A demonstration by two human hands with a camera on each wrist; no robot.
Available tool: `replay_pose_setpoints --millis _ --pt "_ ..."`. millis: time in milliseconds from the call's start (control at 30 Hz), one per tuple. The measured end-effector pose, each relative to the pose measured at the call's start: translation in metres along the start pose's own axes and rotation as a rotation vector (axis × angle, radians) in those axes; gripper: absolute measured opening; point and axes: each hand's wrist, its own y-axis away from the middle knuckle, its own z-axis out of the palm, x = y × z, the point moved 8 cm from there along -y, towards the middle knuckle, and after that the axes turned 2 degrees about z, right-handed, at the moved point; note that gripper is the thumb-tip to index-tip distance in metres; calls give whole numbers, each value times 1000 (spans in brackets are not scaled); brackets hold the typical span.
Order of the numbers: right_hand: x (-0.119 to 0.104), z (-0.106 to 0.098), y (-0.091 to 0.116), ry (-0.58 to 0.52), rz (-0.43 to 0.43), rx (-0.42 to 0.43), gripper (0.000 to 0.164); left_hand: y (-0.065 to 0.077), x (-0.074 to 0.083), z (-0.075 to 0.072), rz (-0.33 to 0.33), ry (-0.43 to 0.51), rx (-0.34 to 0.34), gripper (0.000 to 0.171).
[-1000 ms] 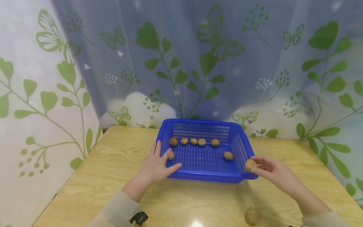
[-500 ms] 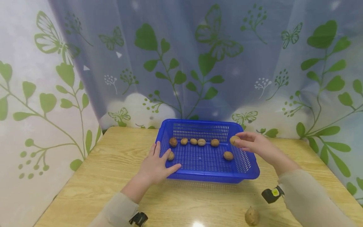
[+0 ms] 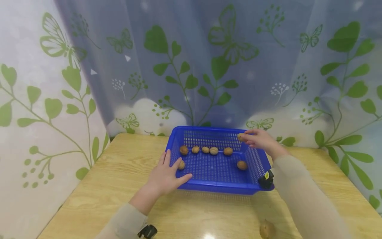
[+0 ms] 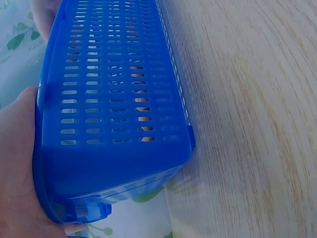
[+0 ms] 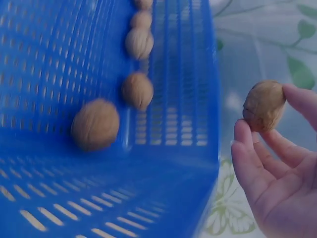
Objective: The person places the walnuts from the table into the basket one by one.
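Observation:
A blue slatted plastic basket (image 3: 215, 186) stands on the table. My left hand (image 3: 164, 176) rests with spread fingers on its front left corner; in the left wrist view part of that hand (image 4: 17, 163) lies along the rim. My right hand (image 3: 261, 141) pinches a walnut (image 5: 265, 105) between thumb and fingertips, above the basket's back right corner. Inside the basket, several walnuts (image 3: 213, 151) form a loose row near the back wall. Another walnut (image 3: 242, 165) lies at the right, and one more (image 3: 181, 165) sits partly behind my left fingers.
A loose walnut (image 3: 267, 229) lies on the wooden table (image 3: 191, 212) at the front right, below my right forearm. Directly behind the table hangs a printed curtain (image 3: 191, 66). A small black device (image 3: 265, 179) on my right wrist hangs over the basket's right rim.
My right hand has carried its walnut from the basket's front right corner up and leftward to the back right corner. My left hand has stayed on the rim.

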Motion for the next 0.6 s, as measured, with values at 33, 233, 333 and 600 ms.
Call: replay_pose_setpoints --millis 33,233,333,600 --pt "2 0 -2 20 4 10 65 0 0 1 -1 1 -1 87" --pt "15 -2 -14 120 9 62 67 0 -2 1 -4 5 6 87" --pt "17 -4 -16 139 -16 112 68 0 -3 1 -8 9 10 88" --pt "18 -1 -22 286 -66 229 61 0 0 -1 2 3 11 87"
